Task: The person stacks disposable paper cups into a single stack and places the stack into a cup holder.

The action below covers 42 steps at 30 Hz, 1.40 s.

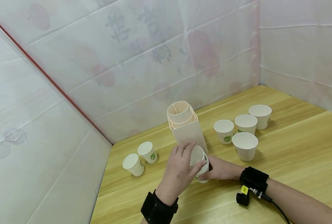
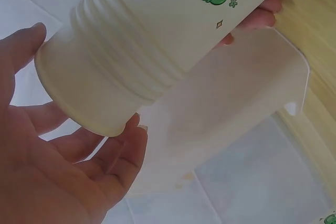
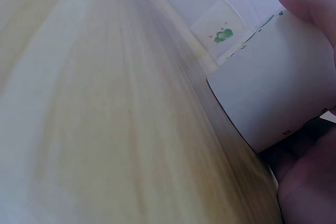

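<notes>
A stack of nested white paper cups (image 1: 196,155) with green cartoon print stands at the table's middle, open ends up. My left hand (image 1: 177,169) reaches over the top rim from the left, thumb and fingers curled around it. In the left wrist view, several rims of the stack (image 2: 142,40) show, with the left thumb and fingertips touching the outermost one. Lower down, my right hand (image 1: 220,168) grips the stack from the right. The right wrist view shows the stack's base (image 3: 273,87) close to the wood, the right thumb (image 3: 304,1) along its side.
Behind the stack stands a tall white square holder (image 1: 189,133) with a pale round tube (image 1: 179,113) in its top. Two single paper cups (image 1: 133,165) stand at left. Several more cups (image 1: 245,146) are grouped at right. Sheeted walls (image 1: 154,62) border the wooden table (image 1: 303,149).
</notes>
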{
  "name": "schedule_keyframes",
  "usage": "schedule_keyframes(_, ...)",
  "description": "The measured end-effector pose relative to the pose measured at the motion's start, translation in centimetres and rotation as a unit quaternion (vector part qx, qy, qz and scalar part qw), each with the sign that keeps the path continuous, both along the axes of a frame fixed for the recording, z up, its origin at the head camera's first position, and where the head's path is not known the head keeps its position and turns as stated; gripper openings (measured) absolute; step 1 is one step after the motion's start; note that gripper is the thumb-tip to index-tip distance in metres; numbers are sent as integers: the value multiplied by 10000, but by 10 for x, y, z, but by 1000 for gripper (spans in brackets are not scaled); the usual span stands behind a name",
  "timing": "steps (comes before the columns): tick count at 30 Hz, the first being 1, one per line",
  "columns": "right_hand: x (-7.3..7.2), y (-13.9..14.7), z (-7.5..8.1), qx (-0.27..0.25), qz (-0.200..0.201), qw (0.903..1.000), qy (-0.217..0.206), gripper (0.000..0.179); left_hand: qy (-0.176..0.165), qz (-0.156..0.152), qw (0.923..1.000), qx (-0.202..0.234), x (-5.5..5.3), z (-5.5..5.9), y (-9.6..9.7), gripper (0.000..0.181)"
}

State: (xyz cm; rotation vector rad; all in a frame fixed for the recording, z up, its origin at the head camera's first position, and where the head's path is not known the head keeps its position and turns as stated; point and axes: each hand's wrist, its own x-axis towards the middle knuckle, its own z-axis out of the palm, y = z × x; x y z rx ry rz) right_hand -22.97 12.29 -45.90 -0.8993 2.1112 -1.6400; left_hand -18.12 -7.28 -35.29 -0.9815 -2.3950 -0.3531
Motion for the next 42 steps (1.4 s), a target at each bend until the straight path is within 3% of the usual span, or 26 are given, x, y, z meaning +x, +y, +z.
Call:
schedule_keyframes(14,-1,1,-2,-21,68,9999,138,58,372,-90,9991,-192,-4,-17,5,65)
schedule_keyframes(20,-2,1,-3,-88,86,9998,151,57,295,-130,9994,-108,-3,-21,5,65)
schedule_keyframes(27,-1,0,-2,-83,47,9999,80,61,-236,-29,9996,-117,0,-22,3,68)
schedule_keyframes(35,0,0,0,-100,-34,9999,-57,65,-1298,176,9912,169,4,-19,-11,66)
schedule_keyframes(42,-1,1,0,8,-10,9997,246,62,-1586,601,9846,432,0,-11,-37,65)
